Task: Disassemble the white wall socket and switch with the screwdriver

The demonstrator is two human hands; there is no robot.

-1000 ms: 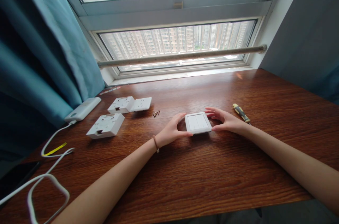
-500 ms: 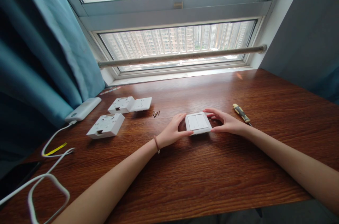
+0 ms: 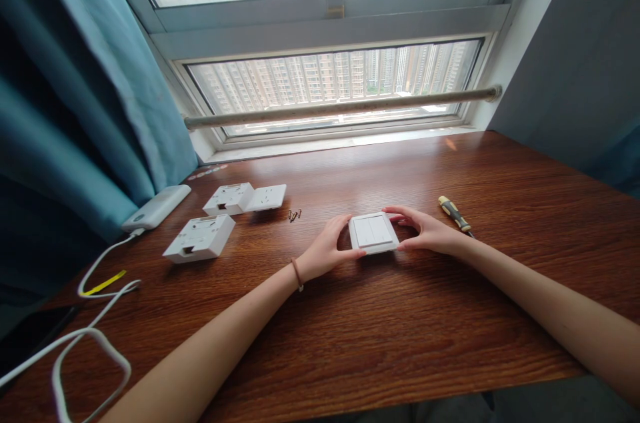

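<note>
A white light switch panel with several rockers faces up near the middle of the brown table. My left hand grips its left side, with the thumb along the near left corner. On the opposite side my right hand holds the right edge between thumb and fingers. Some fingertips are hidden behind the panel. A screwdriver with a yellow and grey handle lies just beyond my right hand, its shaft partly hidden by the wrist. Several small screws lie to the left of the panel.
Two white mounting boxes, a nearer one and a farther one, stand at the left. A socket plate leans by the farther box. A white power bank, its cable and a yellow strip lie beyond them.
</note>
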